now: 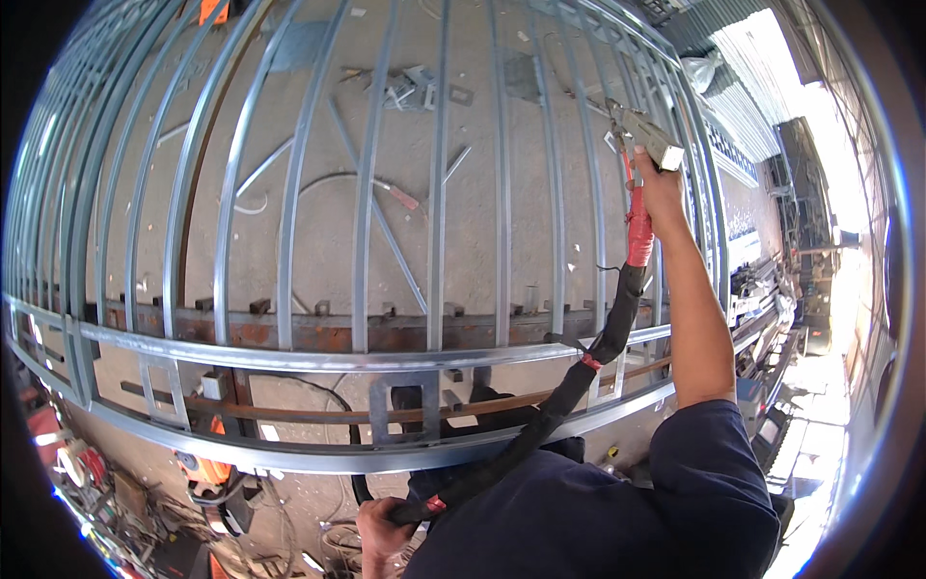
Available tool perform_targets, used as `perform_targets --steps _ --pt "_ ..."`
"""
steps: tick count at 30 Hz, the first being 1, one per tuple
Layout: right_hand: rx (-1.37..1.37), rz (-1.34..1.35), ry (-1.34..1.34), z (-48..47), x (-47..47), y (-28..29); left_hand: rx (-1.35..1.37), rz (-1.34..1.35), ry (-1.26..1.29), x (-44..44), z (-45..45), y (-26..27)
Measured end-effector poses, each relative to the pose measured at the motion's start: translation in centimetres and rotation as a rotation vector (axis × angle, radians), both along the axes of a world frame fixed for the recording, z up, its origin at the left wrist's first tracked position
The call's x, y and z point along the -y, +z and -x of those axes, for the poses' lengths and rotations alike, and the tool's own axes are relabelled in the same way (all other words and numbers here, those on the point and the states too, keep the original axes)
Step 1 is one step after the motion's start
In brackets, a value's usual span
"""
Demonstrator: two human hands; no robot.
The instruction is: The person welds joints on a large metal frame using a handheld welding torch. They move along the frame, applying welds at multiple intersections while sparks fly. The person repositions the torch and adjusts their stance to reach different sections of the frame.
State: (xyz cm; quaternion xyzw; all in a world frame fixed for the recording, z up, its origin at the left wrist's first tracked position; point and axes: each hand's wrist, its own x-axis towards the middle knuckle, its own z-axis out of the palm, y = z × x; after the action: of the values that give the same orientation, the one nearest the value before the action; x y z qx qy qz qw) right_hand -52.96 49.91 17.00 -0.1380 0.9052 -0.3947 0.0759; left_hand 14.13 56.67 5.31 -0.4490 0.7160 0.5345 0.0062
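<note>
My right hand (657, 184) is closed around a metal-bodied tool (647, 141), which looks like a portable spot welding gun, over the right part of a galvanized steel stud frame (438, 217). A thick black cable (564, 394), wrapped in red tape near the tool, runs down from it across the frame's near rail. My left hand (387, 532) grips this cable low in the view, on the near side of the frame. The tool's tips are near the studs; whether they touch metal cannot be told.
Below the frame lie metal offcuts (412, 90) and a red-handled tool (403, 197) on the concrete floor. A rusty steel beam (318, 329) crosses under the studs. An orange machine (206, 467) and coiled cables (343, 543) stand near my left side. Stacked metal parts (759, 289) lie at right.
</note>
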Motion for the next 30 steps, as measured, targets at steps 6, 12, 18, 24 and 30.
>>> perform_targets --steps 6,12,18,24,30 --pt "0.077 0.238 -0.136 9.6 -11.1 -0.2 0.017 -0.114 -0.019 -5.5 4.9 0.7" --pt "0.403 0.5 -0.244 20.3 -20.3 -1.4 0.121 0.064 -0.212 -13.1 13.5 0.7" --pt "0.679 0.698 -0.09 29.4 -23.9 -5.8 -0.187 0.077 0.095 -20.0 18.5 -0.1" --pt "0.837 0.811 -0.059 36.9 -21.8 -9.1 0.045 -0.034 0.226 -23.5 26.6 4.1" --pt "0.949 0.813 -0.026 41.8 -18.9 -12.4 0.119 -0.052 0.265 -25.1 31.6 3.9"
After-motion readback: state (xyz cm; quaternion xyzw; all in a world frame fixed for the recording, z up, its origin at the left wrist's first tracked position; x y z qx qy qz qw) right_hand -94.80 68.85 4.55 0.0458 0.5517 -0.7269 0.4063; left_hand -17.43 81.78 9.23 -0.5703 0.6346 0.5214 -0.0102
